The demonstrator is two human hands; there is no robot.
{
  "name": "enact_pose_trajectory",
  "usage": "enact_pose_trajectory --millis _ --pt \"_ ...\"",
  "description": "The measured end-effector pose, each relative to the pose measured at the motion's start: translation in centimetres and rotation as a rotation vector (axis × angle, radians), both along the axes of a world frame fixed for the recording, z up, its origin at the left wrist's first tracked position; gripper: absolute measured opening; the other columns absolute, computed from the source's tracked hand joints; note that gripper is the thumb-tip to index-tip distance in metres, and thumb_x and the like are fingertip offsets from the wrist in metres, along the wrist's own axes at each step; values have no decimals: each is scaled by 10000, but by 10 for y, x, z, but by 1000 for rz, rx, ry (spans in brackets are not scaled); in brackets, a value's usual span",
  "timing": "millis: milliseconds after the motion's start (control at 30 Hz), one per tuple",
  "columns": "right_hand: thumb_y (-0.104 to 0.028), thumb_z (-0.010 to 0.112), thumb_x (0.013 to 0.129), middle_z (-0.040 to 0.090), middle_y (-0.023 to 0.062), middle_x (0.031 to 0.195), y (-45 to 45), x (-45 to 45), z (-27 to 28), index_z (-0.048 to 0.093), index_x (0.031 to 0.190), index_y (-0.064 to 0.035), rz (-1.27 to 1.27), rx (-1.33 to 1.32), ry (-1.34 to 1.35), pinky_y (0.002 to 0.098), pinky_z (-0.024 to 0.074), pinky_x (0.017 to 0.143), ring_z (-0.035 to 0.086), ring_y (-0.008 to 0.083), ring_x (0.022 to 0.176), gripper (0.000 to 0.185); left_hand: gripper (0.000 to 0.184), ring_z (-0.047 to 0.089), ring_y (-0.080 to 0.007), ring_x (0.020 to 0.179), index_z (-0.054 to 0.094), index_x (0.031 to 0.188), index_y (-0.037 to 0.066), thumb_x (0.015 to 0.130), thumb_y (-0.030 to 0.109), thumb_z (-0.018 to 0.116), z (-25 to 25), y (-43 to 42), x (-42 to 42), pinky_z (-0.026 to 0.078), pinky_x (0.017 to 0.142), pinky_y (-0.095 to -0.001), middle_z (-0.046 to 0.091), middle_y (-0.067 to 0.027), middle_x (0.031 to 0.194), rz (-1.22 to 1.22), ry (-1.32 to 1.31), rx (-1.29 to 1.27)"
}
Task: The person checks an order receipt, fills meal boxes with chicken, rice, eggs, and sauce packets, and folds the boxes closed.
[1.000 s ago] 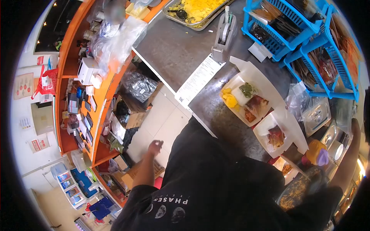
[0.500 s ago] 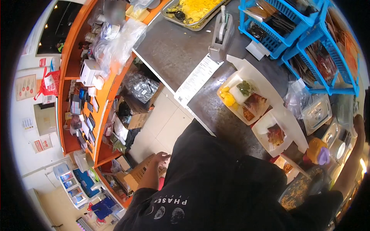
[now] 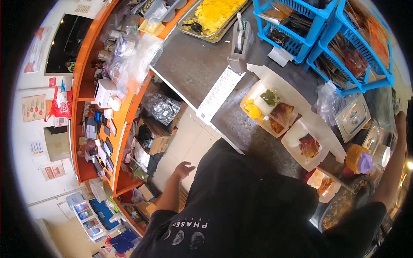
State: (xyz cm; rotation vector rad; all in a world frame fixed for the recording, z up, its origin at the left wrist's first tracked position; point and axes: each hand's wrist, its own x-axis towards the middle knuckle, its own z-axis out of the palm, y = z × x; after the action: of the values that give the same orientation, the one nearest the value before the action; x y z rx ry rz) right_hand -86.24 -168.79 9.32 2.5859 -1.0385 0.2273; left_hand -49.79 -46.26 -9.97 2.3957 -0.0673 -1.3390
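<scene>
The left hand (image 3: 184,170) is bare, fingers loosely parted and holding nothing, over the floor to the lower left of an uncovered off-white rectangular takeaway box (image 3: 287,91). The right hand (image 3: 400,121) is at the dim edge of the view, far to the box's right; I cannot tell whether it grips anything. A rectangular stainless-steel lid (image 3: 352,116) lies between that hand and the box.

The box sits on a dark grey metal counter (image 3: 189,56) and contains white rice, a leafy green portion (image 3: 270,98), yellow food (image 3: 254,111) and browned pieces. Just beside its lower right is a second, smaller off-white takeaway box (image 3: 329,145), also uncovered. A long white printed receipt (image 3: 218,95) lies to its left, a grey tape dispenser (image 3: 241,48) to its upper left, and blue plastic slatted baskets (image 3: 304,48) to its upper right.
</scene>
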Motion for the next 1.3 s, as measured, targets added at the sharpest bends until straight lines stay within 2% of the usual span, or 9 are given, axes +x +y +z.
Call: enact_pose_trajectory --millis 233,333,433,600,767,867,1067,1167,1300 --pt "-339 582 961 747 238 917 69 28 90 750 912 34 -1 -15 1 503 574 802 730 394 898 412 545 701 -232 701 633 1297 15 925 394 756 36 -48 -17 558 662 -380 746 -190 895 106 182 281" --pt "-435 652 938 401 187 1389 101 21 135 413 1349 -134 -167 62 -341 517 569 872 624 404 1146 563 456 676 -216 627 663 1221 16 953 380 717 56 -89 0 540 590 -363 729 -164 840 37 101 288" --pt "-352 607 971 489 205 1301 177 12 178 485 1302 -74 -212 12 -736 497 552 903 636 385 1127 450 406 646 -204 593 707 1102 11 959 391 702 45 -96 15 536 597 -368 710 -138 783 24 -40 126" --pt "-214 532 1026 636 236 1154 439 51 174 603 1224 25 -17 12 -1241 463 525 954 655 351 1096 319 424 725 -355 913 712 1074 9 941 411 701 -1 -89 46 559 822 -430 741 -240 947 -10 -76 74" --pt "-67 591 948 674 159 1164 583 180 89 670 1113 -19 429 405 -322 441 529 942 652 335 1092 189 420 720 -377 990 711 1087 14 940 407 701 -2 -104 82 558 859 -430 737 -258 1024 -159 -86 53" --pt "-29 671 816 682 164 1126 600 197 52 672 1084 -35 373 391 -375 432 542 890 660 357 1033 268 425 718 -380 1003 709 1087 12 941 411 699 22 -132 102 556 866 -431 738 -252 1038 -314 -112 53" --pt "-168 602 1012 695 194 998 642 187 63 695 1074 -13 58 732 -538 430 531 852 669 371 940 191 290 660 -168 765 698 984 3 999 291 664 71 -181 128 527 706 -332 713 -89 835 -359 8 -342" --pt "-257 565 1045 702 186 1041 672 201 25 690 1114 -7 98 1328 -543 433 526 851 669 354 936 288 279 629 -150 739 671 925 -1 1003 266 657 119 -231 150 504 683 -335 681 -99 790 -381 -87 -343" --pt "-377 552 1041 685 192 1050 716 312 24 626 1277 -35 377 1578 -113 429 530 894 667 351 1012 422 217 584 -279 687 653 925 12 936 220 716 124 -267 196 479 656 -384 606 -121 765 -347 -681 -665"
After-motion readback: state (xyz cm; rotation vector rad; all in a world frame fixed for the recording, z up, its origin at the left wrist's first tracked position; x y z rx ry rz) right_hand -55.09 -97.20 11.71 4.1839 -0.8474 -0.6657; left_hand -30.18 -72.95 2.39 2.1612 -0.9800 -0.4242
